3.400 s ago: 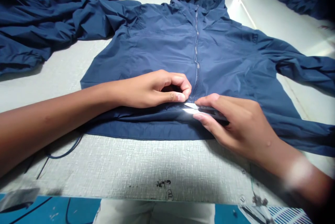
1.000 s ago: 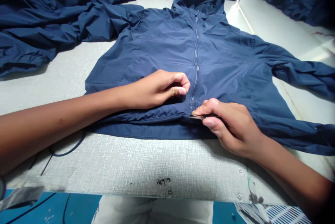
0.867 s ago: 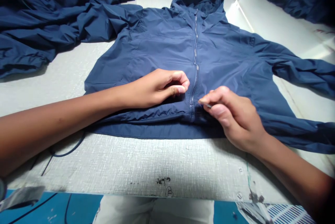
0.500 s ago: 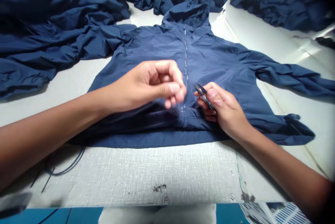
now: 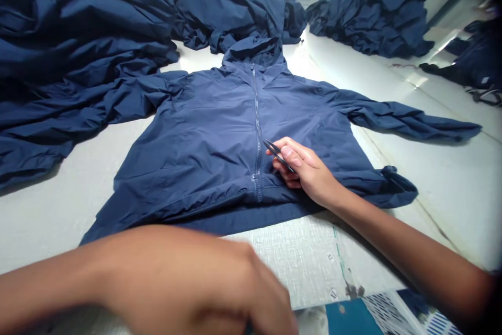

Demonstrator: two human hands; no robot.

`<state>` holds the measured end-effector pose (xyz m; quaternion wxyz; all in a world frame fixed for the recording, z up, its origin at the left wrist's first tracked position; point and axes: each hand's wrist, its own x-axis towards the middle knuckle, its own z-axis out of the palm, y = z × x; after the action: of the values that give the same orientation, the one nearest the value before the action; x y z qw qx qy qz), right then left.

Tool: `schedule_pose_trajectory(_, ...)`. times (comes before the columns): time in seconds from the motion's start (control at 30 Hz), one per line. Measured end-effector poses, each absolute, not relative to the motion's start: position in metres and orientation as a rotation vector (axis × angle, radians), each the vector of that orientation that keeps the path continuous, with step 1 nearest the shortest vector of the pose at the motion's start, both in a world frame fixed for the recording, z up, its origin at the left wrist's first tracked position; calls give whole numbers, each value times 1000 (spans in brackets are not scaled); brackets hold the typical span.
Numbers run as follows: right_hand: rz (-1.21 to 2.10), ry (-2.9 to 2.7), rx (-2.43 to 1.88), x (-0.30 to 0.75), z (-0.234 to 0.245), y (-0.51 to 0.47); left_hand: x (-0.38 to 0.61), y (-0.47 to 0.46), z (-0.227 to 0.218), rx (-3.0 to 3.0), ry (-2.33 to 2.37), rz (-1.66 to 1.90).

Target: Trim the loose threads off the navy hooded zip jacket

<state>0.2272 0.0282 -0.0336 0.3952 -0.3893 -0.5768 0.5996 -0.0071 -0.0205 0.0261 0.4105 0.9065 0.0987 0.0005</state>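
A navy hooded jacket (image 5: 219,131) lies front up on the table, its zipper (image 5: 258,126) running down the middle. My right hand (image 5: 304,168) is closed around a small pair of dark thread snips (image 5: 279,155), with the blades pointing up and left beside the zipper, over the jacket's lower front. Close to the camera, my left hand (image 5: 204,277) is blurred at the table's near edge, its back turned up. Its fingers bend down out of sight, so whether it holds anything is hidden.
Navy garments are heaped at the left (image 5: 78,47), at the back (image 5: 231,6) and at the far right (image 5: 368,11). The pale table (image 5: 282,256) ends just in front of me. Below its edge, a white slatted basket (image 5: 403,314) shows at the lower right.
My left hand has dropped from above the zipper to the table's near edge. The view has tilted up and shifted; my right hand still grips the snips over the jacket.
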Motion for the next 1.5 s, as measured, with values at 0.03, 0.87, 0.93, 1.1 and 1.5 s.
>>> schedule_pose_trajectory(0.03, 1510, -1448, -982, 227, -34, 28, -6, -11, 31, 2221, 320, 154)
schedule_pose_trajectory(0.87, -13, -2388, -909, 224, -20, 3, -3, 15, -24, 1823, 841, 699)
schedule_pose_trajectory(0.93, -231, -2413, -906, 219, -18, 0, -2, 16, -25, 1823, 822, 701)
schedule_pose_trajectory(1.1, -527, -2406, -861, 210, -19, -2, -2, 19, -25, 1888, 800, 680)
schedule_pose_trajectory(1.5, 610, -2224, -810, 226, -37, 28, -3, 25, -25, 1839, 713, 643)
